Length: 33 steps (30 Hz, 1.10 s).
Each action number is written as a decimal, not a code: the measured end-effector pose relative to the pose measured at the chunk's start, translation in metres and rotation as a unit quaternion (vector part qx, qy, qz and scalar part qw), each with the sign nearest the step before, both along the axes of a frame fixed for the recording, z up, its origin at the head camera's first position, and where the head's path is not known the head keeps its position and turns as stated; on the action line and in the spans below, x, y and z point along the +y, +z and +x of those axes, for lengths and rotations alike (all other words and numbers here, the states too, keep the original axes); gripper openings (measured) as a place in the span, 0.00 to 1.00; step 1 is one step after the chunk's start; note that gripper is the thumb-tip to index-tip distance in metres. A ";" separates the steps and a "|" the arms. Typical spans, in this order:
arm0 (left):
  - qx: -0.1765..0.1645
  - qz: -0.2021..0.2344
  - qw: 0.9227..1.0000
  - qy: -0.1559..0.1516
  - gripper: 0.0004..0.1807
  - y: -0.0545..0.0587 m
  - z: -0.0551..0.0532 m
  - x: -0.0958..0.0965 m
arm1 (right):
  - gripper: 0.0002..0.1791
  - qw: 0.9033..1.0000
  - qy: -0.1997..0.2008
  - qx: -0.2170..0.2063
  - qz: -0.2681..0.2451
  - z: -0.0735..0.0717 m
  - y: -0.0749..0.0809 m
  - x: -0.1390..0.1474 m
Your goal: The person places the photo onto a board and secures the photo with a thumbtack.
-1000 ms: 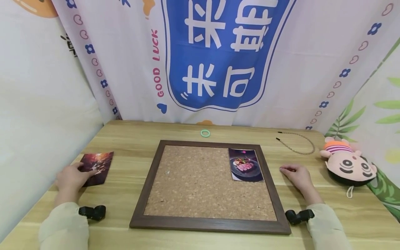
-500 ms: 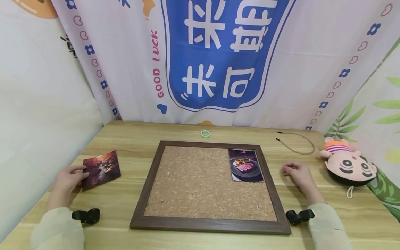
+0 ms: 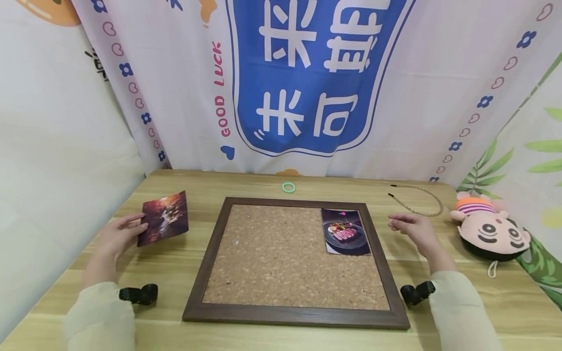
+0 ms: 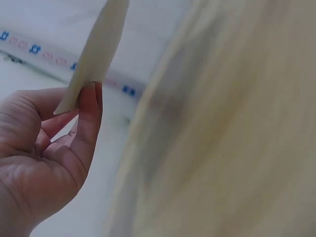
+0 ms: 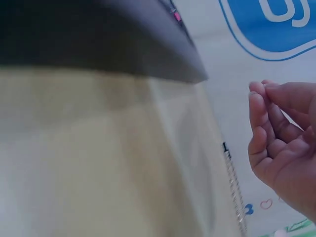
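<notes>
My left hand [image 3: 119,235] pinches a photo print [image 3: 167,218] by its left edge, thumb on one side and fingers on the other. The print has a dark red and orange picture and is raised at a tilt above the table, left of the corkboard. From the left wrist view, the pale back of the print [image 4: 101,54] shows between thumb and fingers. To the right of the corkboard [image 3: 281,263], my right hand [image 3: 417,234] hovers with fingers loosely curled and thumb tip near the forefinger; nothing shows in it. A steak photo [image 3: 346,233] lies at the board's upper right, a pink pushpin [image 3: 343,213] at its top.
Behind the board lies a mint-green ring [image 3: 288,187]. A thin braided cord or headband [image 3: 432,197] curves at the back right, beside a plush doll [image 3: 489,229]. A printed curtain [image 3: 193,97] hangs behind the wooden table [image 3: 175,287]. Small marks dot the cork.
My left hand has lifted the photo print off the table and carried it rightward and away from me, turning it. My right hand has risen slightly.
</notes>
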<state>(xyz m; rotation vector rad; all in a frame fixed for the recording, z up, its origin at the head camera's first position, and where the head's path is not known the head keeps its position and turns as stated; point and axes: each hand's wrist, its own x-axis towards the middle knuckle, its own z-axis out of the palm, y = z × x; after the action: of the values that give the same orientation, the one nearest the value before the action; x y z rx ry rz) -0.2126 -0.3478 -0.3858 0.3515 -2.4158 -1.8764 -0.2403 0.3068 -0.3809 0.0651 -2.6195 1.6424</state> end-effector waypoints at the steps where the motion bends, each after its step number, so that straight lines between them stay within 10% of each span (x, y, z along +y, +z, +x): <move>1: 0.000 0.004 1.000 -0.001 0.28 -0.002 -0.005 0.003 | 0.23 1.000 0.005 -0.002 0.000 -0.001 0.003 -0.002; 9: 0.040 0.028 0.998 -0.040 0.33 -0.032 -0.044 0.031 | 0.24 0.999 0.041 -0.014 0.008 -0.015 0.020 -0.024; 18: 0.032 0.012 0.994 -0.105 0.33 0.006 -0.039 0.098 | 0.17 0.998 0.054 0.008 -0.029 -0.028 0.019 -0.066; 33: 0.015 -0.008 0.990 -0.142 0.27 -0.010 -0.048 0.147 | 0.16 0.984 0.139 -0.008 -0.115 -0.044 0.029 -0.157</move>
<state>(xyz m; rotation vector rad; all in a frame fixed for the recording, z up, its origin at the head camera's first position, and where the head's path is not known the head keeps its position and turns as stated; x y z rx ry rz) -0.2611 -0.2003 -0.3955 -0.0235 -2.5742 -1.9465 -0.2847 0.1503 -0.3521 0.4283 -2.5038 2.0277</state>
